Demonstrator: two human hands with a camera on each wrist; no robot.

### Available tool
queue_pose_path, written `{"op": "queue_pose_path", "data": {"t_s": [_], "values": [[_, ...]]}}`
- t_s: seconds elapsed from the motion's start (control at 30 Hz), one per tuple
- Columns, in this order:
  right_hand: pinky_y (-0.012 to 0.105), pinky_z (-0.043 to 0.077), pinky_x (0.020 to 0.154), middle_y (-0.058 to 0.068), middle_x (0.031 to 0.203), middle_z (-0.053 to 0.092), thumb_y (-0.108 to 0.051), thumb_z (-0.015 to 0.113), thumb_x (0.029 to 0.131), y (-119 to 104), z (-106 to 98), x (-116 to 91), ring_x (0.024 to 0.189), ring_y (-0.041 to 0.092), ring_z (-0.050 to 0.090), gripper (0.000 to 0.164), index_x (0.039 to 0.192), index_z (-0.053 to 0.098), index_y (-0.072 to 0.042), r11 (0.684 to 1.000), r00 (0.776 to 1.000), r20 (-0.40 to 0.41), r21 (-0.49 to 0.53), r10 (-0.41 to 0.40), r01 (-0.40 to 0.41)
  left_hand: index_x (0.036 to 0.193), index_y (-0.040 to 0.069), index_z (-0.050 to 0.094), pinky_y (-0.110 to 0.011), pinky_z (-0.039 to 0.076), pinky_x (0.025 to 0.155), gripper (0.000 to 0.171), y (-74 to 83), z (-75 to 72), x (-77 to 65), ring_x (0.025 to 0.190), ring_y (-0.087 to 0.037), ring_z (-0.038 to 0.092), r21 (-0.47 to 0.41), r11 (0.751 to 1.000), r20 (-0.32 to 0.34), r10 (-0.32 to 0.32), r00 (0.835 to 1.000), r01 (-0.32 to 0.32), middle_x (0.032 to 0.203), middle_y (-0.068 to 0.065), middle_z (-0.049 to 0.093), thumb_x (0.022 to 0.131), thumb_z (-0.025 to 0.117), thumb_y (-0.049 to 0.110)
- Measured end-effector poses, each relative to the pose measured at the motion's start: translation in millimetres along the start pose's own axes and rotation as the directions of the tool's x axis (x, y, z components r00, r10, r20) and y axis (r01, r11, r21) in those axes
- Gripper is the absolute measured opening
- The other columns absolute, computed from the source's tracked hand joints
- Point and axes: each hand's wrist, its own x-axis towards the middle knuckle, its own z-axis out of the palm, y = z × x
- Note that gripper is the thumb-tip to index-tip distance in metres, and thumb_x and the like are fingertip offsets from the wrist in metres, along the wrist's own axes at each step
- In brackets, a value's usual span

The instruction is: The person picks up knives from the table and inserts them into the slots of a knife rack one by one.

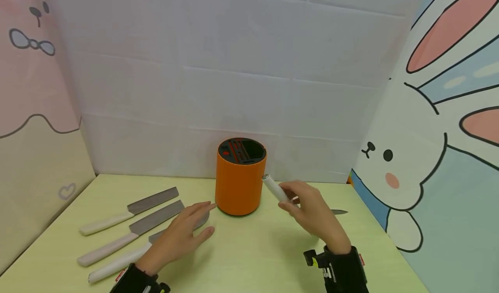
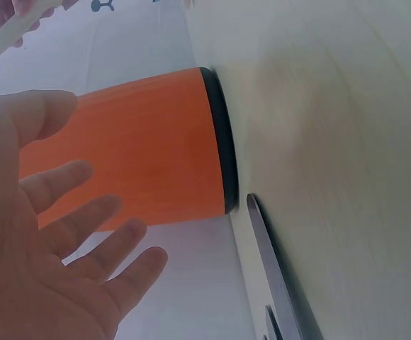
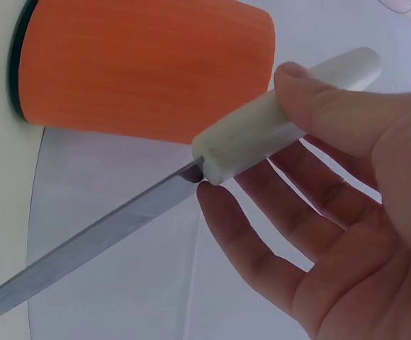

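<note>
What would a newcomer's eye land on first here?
Probably the bright orange holder with a dark slotted top, standing upright near the back middle of the pale table. Next, the knife that the right hand grips by its white handle, just right of the holder, and the three knives lying at left. The big cartoon rabbit on the right wall also draws the eye.

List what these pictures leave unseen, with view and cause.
- Right wrist view: tip of the held knife, cut off by left edge.
- Head view: part of the nearest knife on the left, behind the left hand.
- Head view: where the far-right blade starts, behind the right hand.
- Head view: inside of the orange holder, hidden by its wall.
</note>
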Motion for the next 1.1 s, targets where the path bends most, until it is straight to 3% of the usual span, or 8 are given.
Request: {"op": "queue_pose_path", "data": {"t_s": [0.23, 0.7, 0.87, 1.1], "values": [[0.026, 0.062, 0.082, 0.005, 0.114, 0.072, -0.001, 0.083, 0.091, -15.8, 11.7, 9.8, 0.101, 0.021, 0.072, 0.039, 0.128, 0.071, -0.006, 0.994, 0.998, -0.047, 0.103, 0.04, -0.035, 0.155, 0.016, 0.056, -0.066, 0.05, 0.106, 0.056, 1.8, -1.6, 5.1, 0.139, -0.042, 0.054, 0.007, 0.999, -0.037, 0.053, 0.998, -0.053, 0.156, -0.016, 0.054, 0.103, 0.073, 0.029], [0.033, 0.064, 0.089, 0.007, 0.115, 0.073, -0.006, 0.081, 0.094, -34.6, 19.6, 16.9, 0.102, 0.022, 0.074, 0.039, 0.131, 0.068, -0.006, 0.956, 0.974, -0.149, 0.263, 0.172, -0.129, 0.155, 0.019, 0.056, -0.065, 0.051, 0.105, 0.054, 9.3, -11.4, 9.0, 0.139, -0.042, 0.054, -0.001, 0.999, -0.048, 0.052, 0.998, -0.052, 0.156, -0.014, 0.054, 0.104, 0.073, 0.029], [0.036, 0.062, 0.093, 0.01, 0.119, 0.072, -0.005, 0.08, 0.095, -41.4, 23.3, 18.2, 0.105, 0.023, 0.073, 0.038, 0.131, 0.067, -0.006, 0.925, 0.964, -0.165, 0.354, 0.209, -0.14, 0.155, 0.021, 0.056, -0.065, 0.051, 0.105, 0.055, 10.3, -14.0, 9.2, 0.139, -0.042, 0.055, 0.0, 0.998, -0.063, 0.061, 0.996, -0.061, 0.155, -0.014, 0.055, 0.104, 0.073, 0.03], [0.041, 0.061, 0.098, 0.008, 0.121, 0.07, -0.012, 0.078, 0.098, -47.8, 29.3, 18.6, 0.109, 0.025, 0.071, 0.036, 0.132, 0.066, -0.01, 0.862, 0.951, -0.114, 0.464, 0.287, -0.205, 0.154, 0.019, 0.057, -0.064, 0.052, 0.103, 0.054, 8.5, -12.8, 8.5, 0.137, -0.041, 0.057, 0.0, 0.997, -0.081, 0.08, 0.994, -0.08, 0.153, -0.013, 0.057, 0.102, 0.074, 0.026]]}}
